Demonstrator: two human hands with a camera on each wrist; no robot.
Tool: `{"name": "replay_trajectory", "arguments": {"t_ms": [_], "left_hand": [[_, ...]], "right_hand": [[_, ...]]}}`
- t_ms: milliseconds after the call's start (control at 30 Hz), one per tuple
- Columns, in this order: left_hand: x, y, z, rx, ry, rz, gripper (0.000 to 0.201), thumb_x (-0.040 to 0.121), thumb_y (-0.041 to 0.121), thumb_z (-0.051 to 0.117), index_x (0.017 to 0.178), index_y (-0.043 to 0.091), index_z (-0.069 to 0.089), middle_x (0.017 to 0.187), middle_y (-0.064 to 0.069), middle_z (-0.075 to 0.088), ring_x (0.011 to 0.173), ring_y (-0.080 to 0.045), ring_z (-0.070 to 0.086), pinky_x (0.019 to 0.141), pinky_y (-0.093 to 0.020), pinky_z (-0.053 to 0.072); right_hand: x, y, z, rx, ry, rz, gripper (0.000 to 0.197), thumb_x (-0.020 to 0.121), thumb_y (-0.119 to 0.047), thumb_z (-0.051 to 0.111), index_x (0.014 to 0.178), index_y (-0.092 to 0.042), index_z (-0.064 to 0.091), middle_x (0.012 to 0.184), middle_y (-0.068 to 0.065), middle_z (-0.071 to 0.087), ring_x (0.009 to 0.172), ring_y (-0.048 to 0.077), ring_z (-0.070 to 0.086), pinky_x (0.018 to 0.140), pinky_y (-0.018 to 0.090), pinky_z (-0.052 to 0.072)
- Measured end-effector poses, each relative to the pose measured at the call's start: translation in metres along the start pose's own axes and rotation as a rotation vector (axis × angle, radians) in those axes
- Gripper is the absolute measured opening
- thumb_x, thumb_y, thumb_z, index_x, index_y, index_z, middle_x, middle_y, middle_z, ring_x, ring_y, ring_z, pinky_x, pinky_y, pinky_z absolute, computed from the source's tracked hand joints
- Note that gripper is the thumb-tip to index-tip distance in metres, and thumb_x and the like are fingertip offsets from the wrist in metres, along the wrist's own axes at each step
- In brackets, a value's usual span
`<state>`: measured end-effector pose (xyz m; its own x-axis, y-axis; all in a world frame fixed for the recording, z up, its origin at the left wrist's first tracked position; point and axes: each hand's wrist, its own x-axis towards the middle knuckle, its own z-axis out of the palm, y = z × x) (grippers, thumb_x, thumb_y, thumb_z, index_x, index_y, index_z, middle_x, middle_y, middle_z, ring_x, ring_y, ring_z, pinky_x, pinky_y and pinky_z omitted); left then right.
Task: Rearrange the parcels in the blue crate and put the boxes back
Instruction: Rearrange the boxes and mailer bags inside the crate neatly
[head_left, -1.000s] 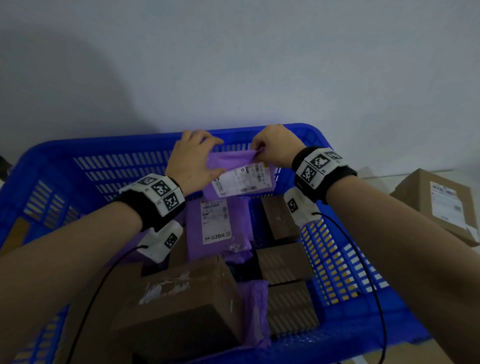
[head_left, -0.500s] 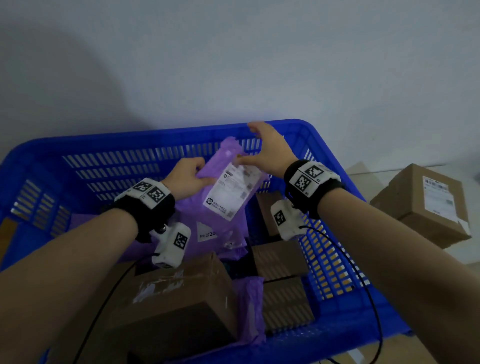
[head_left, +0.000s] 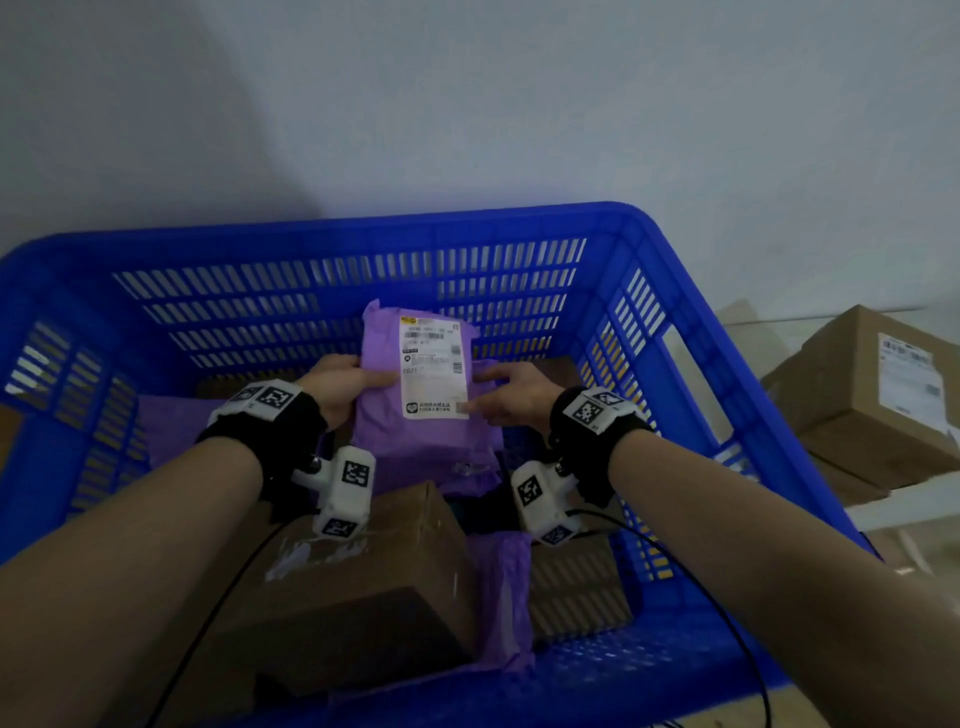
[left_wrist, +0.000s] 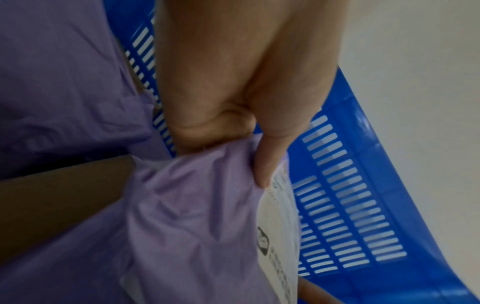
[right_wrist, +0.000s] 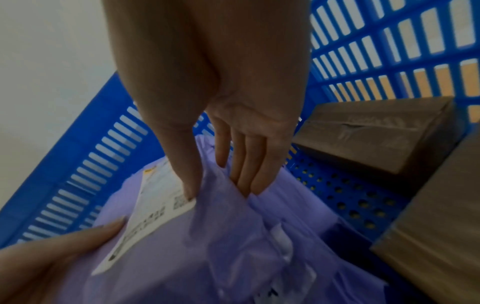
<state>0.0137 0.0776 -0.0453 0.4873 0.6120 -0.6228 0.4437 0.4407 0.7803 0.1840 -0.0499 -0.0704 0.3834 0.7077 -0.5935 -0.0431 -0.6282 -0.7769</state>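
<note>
Purple parcel (head_left: 415, 395) held label-up over far half of blue crate (head_left: 363, 228). Left hand (head_left: 337, 387) clamps its left edge, thumb on top, fingers curled under. Right hand (head_left: 511, 395) pinches right edge, thumb by white label (head_left: 430, 371). Beneath grip: more purple mailers. Nearer than wrists: big cardboard box (head_left: 363, 582). Right of right hand, outside crate: brown boxes (head_left: 872, 384).

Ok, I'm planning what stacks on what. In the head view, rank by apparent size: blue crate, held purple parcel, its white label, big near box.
1. blue crate
2. big near box, though it is nearer to the camera, so its lead over the parcel is unsure
3. purple parcel
4. white label
</note>
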Motion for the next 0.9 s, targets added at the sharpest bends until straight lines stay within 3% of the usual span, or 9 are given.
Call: {"name": "replay_trajectory", "arguments": {"t_ms": [67,167,300,367,433,533,667,800,900], "left_hand": [[0.006,-0.001,-0.005,0.139,0.066,-0.031,0.034,0.085,-0.002,0.062,0.118,-0.009,0.057,0.117,-0.021,0.062,0.086,-0.033,0.064,0.086,-0.048,0.052],[0.022,-0.003,-0.014,0.412,0.066,-0.090,0.035,0.078,0.010,0.074,0.109,-0.003,0.064,0.114,-0.021,0.067,0.101,-0.038,0.065,0.091,-0.055,0.051],[0.014,0.016,-0.013,0.592,0.071,-0.118,0.034,0.083,0.015,0.069,0.109,-0.005,0.061,0.106,-0.024,0.065,0.094,-0.032,0.063,0.084,-0.041,0.055],[0.012,0.030,-0.011,0.820,0.130,-0.022,0.032,0.085,0.020,0.067,0.108,-0.001,0.061,0.111,-0.019,0.062,0.092,-0.028,0.059,0.077,-0.033,0.049],[0.011,0.042,-0.002,1.033,0.143,0.125,0.042,0.086,0.024,0.065,0.122,0.003,0.057,0.125,-0.016,0.057,0.107,-0.028,0.057,0.086,-0.033,0.046],[0.011,0.050,0.026,1.153,-0.019,0.269,0.048,0.091,0.026,0.059,0.136,0.012,0.049,0.135,-0.011,0.054,0.117,-0.027,0.055,0.091,-0.033,0.046],[0.025,0.035,0.065,1.372,-0.292,0.310,0.048,0.096,0.029,0.050,0.142,0.021,0.041,0.147,-0.005,0.042,0.127,-0.023,0.048,0.098,-0.031,0.042],[0.044,0.020,0.086,1.554,-0.328,0.336,0.048,0.096,0.023,0.047,0.143,0.027,0.040,0.148,-0.009,0.039,0.129,-0.026,0.045,0.099,-0.036,0.047],[0.052,0.016,0.089,1.677,-0.333,0.351,0.050,0.095,0.025,0.046,0.143,0.035,0.037,0.155,-0.012,0.023,0.143,-0.032,0.018,0.108,-0.045,0.038]], "right_hand": [[0.004,0.002,0.000,-0.048,-0.006,-0.003,0.056,0.076,-0.004,0.075,0.128,-0.002,0.052,0.080,0.006,0.056,0.066,0.013,0.053,0.058,0.022,0.049],[0.008,0.007,0.000,-0.095,-0.002,0.003,0.053,0.077,-0.001,0.073,0.126,-0.001,0.054,0.073,0.003,0.054,0.061,0.011,0.051,0.051,0.017,0.047],[0.012,0.009,-0.005,-0.137,0.046,-0.011,0.045,0.082,-0.006,0.069,0.124,0.000,0.054,0.070,0.004,0.057,0.062,0.011,0.053,0.057,0.021,0.046],[0.017,0.009,-0.014,-0.192,0.112,-0.048,0.041,0.083,-0.010,0.069,0.120,0.002,0.056,0.079,0.007,0.061,0.069,0.016,0.056,0.065,0.026,0.047],[0.020,0.011,-0.026,-0.291,0.194,-0.064,0.037,0.082,-0.014,0.070,0.115,-0.002,0.060,0.094,0.010,0.061,0.085,0.018,0.056,0.076,0.030,0.047],[0.019,0.022,-0.041,-0.418,0.308,-0.026,0.032,0.082,-0.017,0.066,0.112,-0.009,0.060,0.105,0.012,0.061,0.100,0.022,0.059,0.085,0.028,0.044],[0.018,0.038,-0.044,-0.593,0.380,0.127,0.060,0.083,-0.023,0.063,0.134,-0.007,0.037,0.135,0.021,0.044,0.125,0.034,0.048,0.101,0.037,0.041],[0.022,0.049,-0.042,-0.688,0.406,0.256,0.078,0.084,-0.024,0.065,0.144,-0.007,0.018,0.146,0.020,0.025,0.137,0.036,0.028,0.111,0.047,0.030],[0.027,0.053,-0.043,-0.729,0.422,0.315,0.077,0.086,-0.026,0.064,0.143,-0.006,0.018,0.146,0.020,0.025,0.136,0.035,0.028,0.109,0.047,0.030]]}}
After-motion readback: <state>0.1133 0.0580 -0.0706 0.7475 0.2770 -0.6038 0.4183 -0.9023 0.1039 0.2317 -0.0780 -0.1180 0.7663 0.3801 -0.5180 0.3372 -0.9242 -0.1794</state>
